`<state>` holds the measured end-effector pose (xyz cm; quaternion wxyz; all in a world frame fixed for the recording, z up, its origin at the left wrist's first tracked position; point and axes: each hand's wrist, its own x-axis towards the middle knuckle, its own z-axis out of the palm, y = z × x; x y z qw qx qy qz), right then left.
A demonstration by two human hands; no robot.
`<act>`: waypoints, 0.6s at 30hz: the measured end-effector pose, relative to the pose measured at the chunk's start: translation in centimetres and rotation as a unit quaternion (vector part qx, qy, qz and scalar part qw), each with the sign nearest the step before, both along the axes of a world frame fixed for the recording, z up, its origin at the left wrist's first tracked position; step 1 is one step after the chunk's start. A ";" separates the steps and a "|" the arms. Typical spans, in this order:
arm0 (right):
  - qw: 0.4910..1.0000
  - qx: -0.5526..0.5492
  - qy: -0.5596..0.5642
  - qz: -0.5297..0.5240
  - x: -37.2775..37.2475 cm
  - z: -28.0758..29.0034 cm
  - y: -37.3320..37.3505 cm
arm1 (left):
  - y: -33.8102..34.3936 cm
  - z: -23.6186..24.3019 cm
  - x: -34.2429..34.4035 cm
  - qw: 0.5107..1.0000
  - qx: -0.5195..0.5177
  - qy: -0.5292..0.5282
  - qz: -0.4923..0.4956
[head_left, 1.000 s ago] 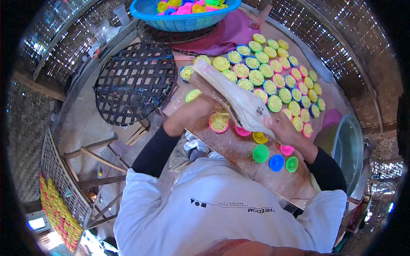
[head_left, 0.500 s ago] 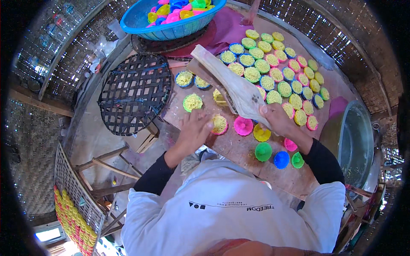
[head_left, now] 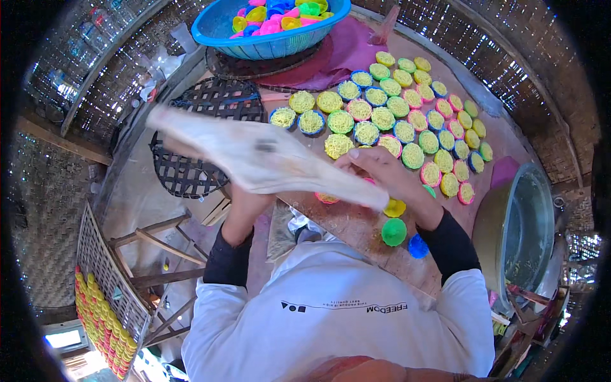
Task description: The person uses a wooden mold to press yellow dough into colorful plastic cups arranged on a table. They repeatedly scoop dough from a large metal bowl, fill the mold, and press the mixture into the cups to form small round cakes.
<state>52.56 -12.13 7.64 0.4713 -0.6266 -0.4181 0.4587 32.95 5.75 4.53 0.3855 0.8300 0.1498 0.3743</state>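
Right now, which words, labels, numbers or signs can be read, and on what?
White shirt: one larger dark printed word, readable; I won't copy it.
Same shirt, beside it: finer print, too small to read reliably.
White cloth: dark mark, too blurred to read.
I see no other readable text.

The woven wall (head_left: 464, 46) at far right is pricked with light; a wooden frame (head_left: 167, 278) stands at left, a bright opening (head_left: 65, 339) at near left.

Brown worktable (head_left: 356, 223): rows of noodle-filled cups (head_left: 383, 119); green cup (head_left: 394, 232), blue cup (head_left: 418, 246) near front edge; magenta sheet (head_left: 358, 38) at far end.
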 end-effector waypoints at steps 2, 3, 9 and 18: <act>0.978 -0.008 -0.206 -0.029 0.1 -2.9 -0.5 | 1.0 -0.7 -1.7 0.995 0.034 -0.010 0.096; 0.952 -0.020 -0.303 -0.043 0.1 -4.3 -0.6 | 1.2 -0.9 -2.5 0.989 -0.023 -0.019 0.143; 0.866 -0.023 -0.498 -0.031 -2.0 -4.6 1.0 | 2.4 -1.8 -4.6 0.976 -0.063 -0.002 0.209; 0.846 -0.002 -0.534 0.007 -2.0 -5.1 2.4 | 2.1 -0.1 -4.4 0.976 -0.070 -0.004 0.206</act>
